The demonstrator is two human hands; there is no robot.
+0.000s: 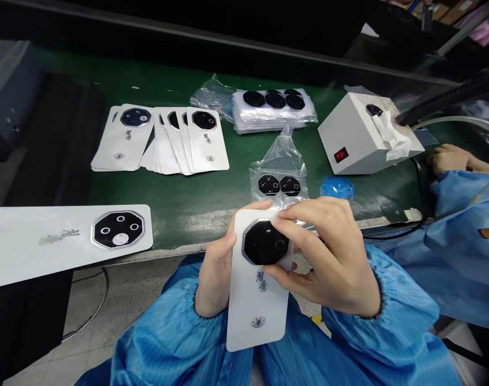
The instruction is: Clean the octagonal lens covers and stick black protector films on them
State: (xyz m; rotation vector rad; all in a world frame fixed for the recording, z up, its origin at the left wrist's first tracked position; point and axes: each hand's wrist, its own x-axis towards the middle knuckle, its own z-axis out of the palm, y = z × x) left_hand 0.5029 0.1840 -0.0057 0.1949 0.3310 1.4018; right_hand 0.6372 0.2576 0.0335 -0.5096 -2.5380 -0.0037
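L hand (217, 271): fingers clamped on flat white rounded-corner panel (254, 303); glossy blk disc (263, 244) btwn spread fingers of R hand (335, 257), can't tell if gripped.

1. a person in blue sleeves holds a white phone back cover (257, 335) in the left hand (216, 271), thumb along its edge.
2. the right hand (336, 257) sets thumb and fingertips around the black octagonal camera window (262, 244).
3. on the green workbench (188, 195) just beyond, a clear plastic sheet (258, 201) carries two black lens discs (269, 185).
4. farther back, fanned white covers (206, 150) lie left of a stack of film-wrapped sheets (264, 122).
5. at right, a white box (348, 128) bears a red rocker switch (341, 155); beyond it, a co-worker's hand (451, 159).
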